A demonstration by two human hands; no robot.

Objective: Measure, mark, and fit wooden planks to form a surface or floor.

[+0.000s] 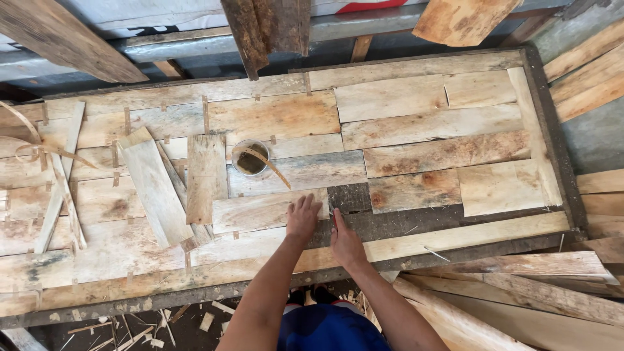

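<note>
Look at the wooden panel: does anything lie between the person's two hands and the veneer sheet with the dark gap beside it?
Nothing visible does. The left hand already lies flat on the veneer sheet, and the right hand rests at the edge of the dark gap. The small tin and loose boards lie farther back, clear of both.

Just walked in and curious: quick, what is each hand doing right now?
Left hand: open, fingers spread flat on a wood sheet, holding nothing.
Right hand: closed on a thin red tool, its tip at the dark gap.
</note>
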